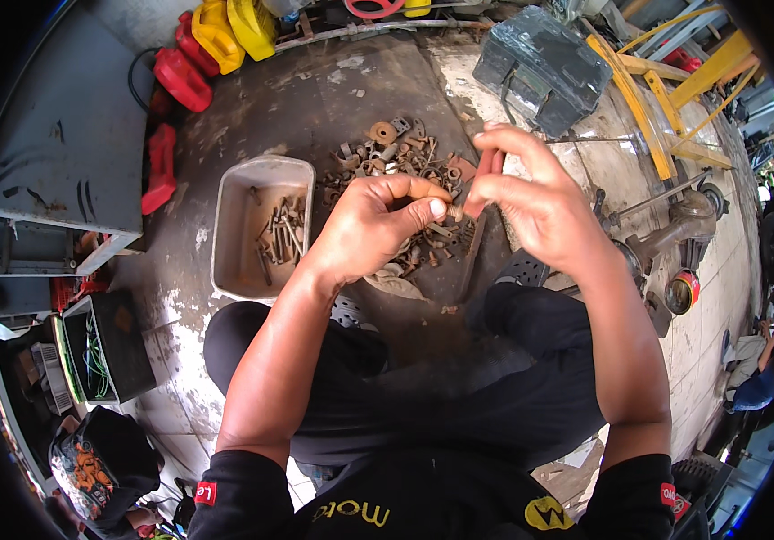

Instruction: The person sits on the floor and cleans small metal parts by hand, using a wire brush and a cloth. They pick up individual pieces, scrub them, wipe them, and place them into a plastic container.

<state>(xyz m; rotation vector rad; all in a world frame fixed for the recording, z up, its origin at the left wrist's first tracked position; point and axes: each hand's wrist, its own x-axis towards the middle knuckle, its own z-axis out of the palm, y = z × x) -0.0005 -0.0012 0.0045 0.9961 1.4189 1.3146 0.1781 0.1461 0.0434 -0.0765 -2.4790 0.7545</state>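
We find the left hand (362,223) pinching a small brownish part (456,210) at centre frame; the grip of the right hand (540,202) is partly spread beside it. Beyond, we note a tray (232,232) of bolts (284,229) left of centre, piled rusty hardware (390,164) and a black toolbox (544,72), upper right.

The metal hardware (412,162) looks rusty and rough, the bin (266,166) matt.

Black shirt (445,499) bears yellow lettering (352,515) and emblem (549,513) — red lettered patches (206,493) on sleeves (247,486).
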